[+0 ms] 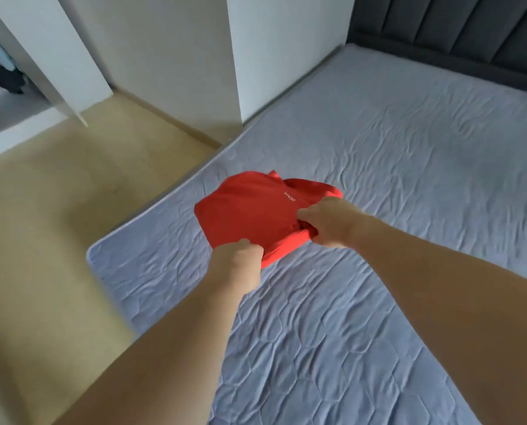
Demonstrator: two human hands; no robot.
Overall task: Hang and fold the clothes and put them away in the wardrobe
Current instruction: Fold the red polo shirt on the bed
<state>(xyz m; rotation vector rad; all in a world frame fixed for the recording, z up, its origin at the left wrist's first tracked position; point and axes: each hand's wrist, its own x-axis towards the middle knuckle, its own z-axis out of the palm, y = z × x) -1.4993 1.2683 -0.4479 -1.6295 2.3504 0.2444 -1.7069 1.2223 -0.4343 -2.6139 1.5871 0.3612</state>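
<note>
A folded red shirt (250, 207) with small white lettering is held just above the pale blue quilted bed (394, 179), near its left edge. My left hand (237, 259) grips the shirt's near edge, fingers curled into the cloth. My right hand (326, 222) grips the shirt's near right edge the same way. Both forearms reach in from the bottom of the view. The open wardrobe (17, 96) stands at the far left, with hanging and stacked clothes inside.
A beige floor (57, 225) runs between the bed and the wardrobe. A white wardrobe door (53, 56) stands open. A white wall column (234, 56) meets the bed's left side. The dark grey padded headboard (458, 32) is at the top right.
</note>
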